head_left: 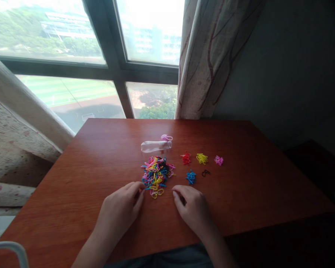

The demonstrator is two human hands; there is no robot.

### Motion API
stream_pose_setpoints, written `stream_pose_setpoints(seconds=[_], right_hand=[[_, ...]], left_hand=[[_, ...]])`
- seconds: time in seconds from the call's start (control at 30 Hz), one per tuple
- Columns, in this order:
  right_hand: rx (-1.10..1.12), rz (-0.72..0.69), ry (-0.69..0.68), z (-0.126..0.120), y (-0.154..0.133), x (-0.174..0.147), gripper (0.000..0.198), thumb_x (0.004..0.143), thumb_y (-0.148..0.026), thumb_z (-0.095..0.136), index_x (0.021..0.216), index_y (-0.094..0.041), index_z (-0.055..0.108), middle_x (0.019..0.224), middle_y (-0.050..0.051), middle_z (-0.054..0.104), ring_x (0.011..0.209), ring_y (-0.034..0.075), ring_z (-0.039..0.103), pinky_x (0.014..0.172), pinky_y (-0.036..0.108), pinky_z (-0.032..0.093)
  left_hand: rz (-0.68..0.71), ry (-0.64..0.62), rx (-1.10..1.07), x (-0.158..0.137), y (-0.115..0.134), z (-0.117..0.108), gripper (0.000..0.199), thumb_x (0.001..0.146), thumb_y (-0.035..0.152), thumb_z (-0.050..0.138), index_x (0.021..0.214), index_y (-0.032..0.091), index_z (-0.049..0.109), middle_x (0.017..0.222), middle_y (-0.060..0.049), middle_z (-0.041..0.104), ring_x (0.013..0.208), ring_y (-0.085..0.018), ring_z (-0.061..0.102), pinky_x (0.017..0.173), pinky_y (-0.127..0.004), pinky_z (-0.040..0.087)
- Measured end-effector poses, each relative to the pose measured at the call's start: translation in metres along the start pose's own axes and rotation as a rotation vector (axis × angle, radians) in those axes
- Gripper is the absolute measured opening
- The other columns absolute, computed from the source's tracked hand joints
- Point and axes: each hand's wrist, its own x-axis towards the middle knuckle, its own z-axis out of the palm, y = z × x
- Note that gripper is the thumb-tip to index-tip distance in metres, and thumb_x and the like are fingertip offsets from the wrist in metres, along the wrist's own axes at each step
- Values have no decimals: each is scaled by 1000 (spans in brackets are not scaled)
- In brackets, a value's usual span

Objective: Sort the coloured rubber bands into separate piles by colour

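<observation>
A heaped pile of mixed small rubber bands [155, 171] in pink, yellow, blue, red and black lies mid-table. At its lower left edge, my left hand [124, 203] is closed in a pinch on a blue rubber band [147, 188]. My right hand [192, 204] rests right of the pile's near end, apart from it. Its thumb and forefinger are closed together, with nothing showing between them. Sorted by colour on the right are red bands [185, 158], yellow bands [202, 159], pink bands [219, 160], blue bands [191, 177] and a few black bands [206, 173].
Behind the pile, a clear plastic bottle [155, 146] lies on its side, with a pink cap with a loop [166, 137] beside its neck. The brown wooden table [257, 193] stands against a window between curtains [209, 56]. A white curved bar [11, 245] shows at lower left.
</observation>
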Motion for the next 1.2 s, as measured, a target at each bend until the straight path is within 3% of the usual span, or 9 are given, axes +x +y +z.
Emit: stream_pose_setpoints(seconds=[0.1, 0.3, 0.47, 0.67, 0.73, 0.87, 1.03, 1.2], right_hand=[[2, 0, -1, 0, 0, 0, 17, 92, -17, 50, 93, -23, 66, 88, 2, 72, 80, 17, 66, 75, 25, 43], [-7, 2, -3, -1, -2, 0, 17, 92, -17, 50, 92, -23, 66, 85, 2, 71, 76, 17, 65, 71, 25, 42], [-13, -4, -5, -2, -3, 0, 17, 92, -17, 49, 92, -22, 65, 85, 2, 71, 78, 17, 64, 73, 25, 41], [-68, -19, -9, 0, -2, 0, 17, 89, -15, 48, 80, -22, 61, 74, 1, 65, 71, 16, 60, 64, 25, 35], [-103, -23, 9, 1, -1, -1, 16, 86, -13, 49, 75, -21, 58, 71, 1, 64, 67, 16, 59, 61, 26, 32], [-152, -40, 25, 4, 3, -3, 16, 85, -13, 50, 73, -21, 57, 70, 1, 63, 65, 16, 59, 60, 27, 30], [-170, -54, 33, 6, 6, -4, 17, 86, -13, 50, 72, -21, 57, 69, 1, 63, 66, 16, 60, 60, 27, 29], [-103, -46, 41, 2, 1, -1, 17, 86, -12, 49, 74, -21, 58, 70, 1, 64, 67, 16, 60, 61, 26, 32]], left_hand=[[4, -25, 59, 1, 1, -5, 22, 91, 30, 46, 92, 23, 67, 83, -1, 73, 66, -18, 67, 57, -26, 42], [64, 72, 16, 0, 4, -13, 20, 91, 30, 47, 90, 23, 66, 78, 1, 71, 64, -16, 66, 56, -24, 40], [129, 104, -89, 11, 24, -8, 17, 92, 29, 49, 91, 23, 65, 76, 1, 70, 62, -14, 63, 55, -23, 39], [272, -50, -93, 60, 71, 9, 21, 94, 23, 46, 92, 24, 67, 88, -1, 72, 76, -16, 67, 60, -24, 41], [335, -135, -40, 78, 85, 13, 20, 93, 24, 47, 91, 25, 68, 87, -1, 72, 75, -17, 68, 60, -25, 42], [387, -190, -5, 99, 101, 19, 19, 89, 22, 50, 84, 23, 68, 85, -3, 73, 74, -21, 69, 57, -26, 42], [402, -233, 3, 100, 99, 22, 12, 83, 21, 57, 82, 22, 69, 82, -4, 73, 72, -23, 69, 57, -27, 43], [395, -215, -71, 81, 80, 10, 17, 89, 23, 51, 91, 24, 68, 86, -2, 73, 75, -18, 69, 62, -25, 46]])
